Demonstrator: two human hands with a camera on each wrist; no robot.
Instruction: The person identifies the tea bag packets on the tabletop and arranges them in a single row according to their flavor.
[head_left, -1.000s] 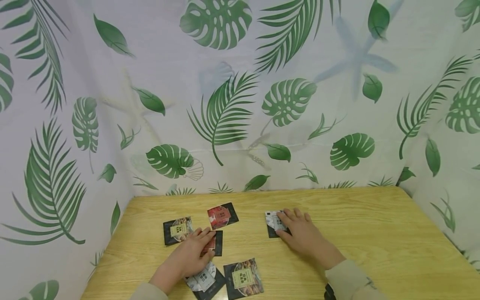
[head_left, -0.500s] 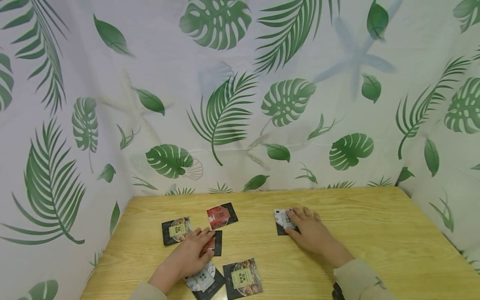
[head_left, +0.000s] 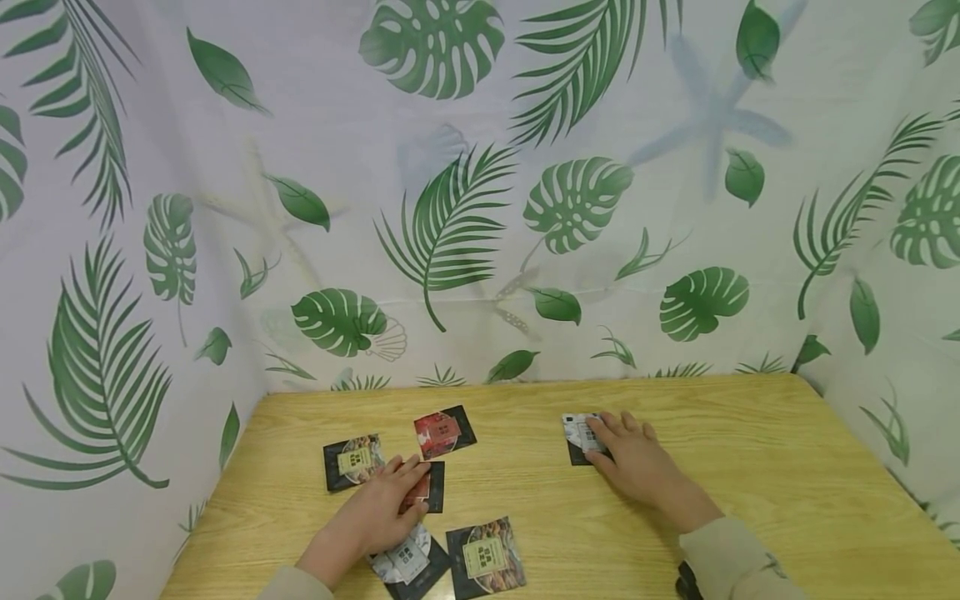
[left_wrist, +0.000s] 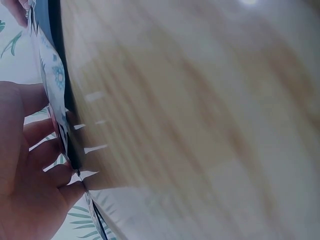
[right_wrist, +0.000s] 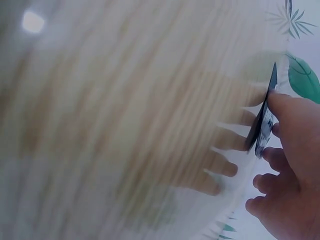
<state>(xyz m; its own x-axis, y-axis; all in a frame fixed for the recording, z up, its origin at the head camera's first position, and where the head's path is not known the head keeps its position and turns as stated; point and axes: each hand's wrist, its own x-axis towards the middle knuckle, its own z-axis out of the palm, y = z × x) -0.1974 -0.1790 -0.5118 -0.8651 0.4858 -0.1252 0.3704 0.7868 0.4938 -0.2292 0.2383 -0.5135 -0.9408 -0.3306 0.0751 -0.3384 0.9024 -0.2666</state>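
Observation:
My right hand (head_left: 641, 467) lies over a flat black-and-white sachet (head_left: 579, 435) on the table's right half, its thumb and fingertips touching the sachet's right side. The right wrist view shows this sachet (right_wrist: 262, 125) edge-on beside the thumb, low over the glossy wood. With fingers extended, my left hand (head_left: 378, 504) rests on a red-and-black sachet (head_left: 437, 490), which it partly covers. Just below that palm is another black-and-white sachet (head_left: 423, 571), partly hidden by the wrist. In the left wrist view, the hand (left_wrist: 35, 170) presses against sachets seen edge-on.
Near my left fingers lies a sachet with a yellow-green label (head_left: 347, 463). A second red-and-black sachet (head_left: 446, 431) is behind it, and another yellow-green-labelled one (head_left: 487, 557) is near the front. A leaf-patterned cloth (head_left: 480, 250) surrounds the wooden table (head_left: 750, 467).
My right hand has slid the black-and-white sachet to the right and slightly away from me across the table. The left hand and the other sachets stay put.

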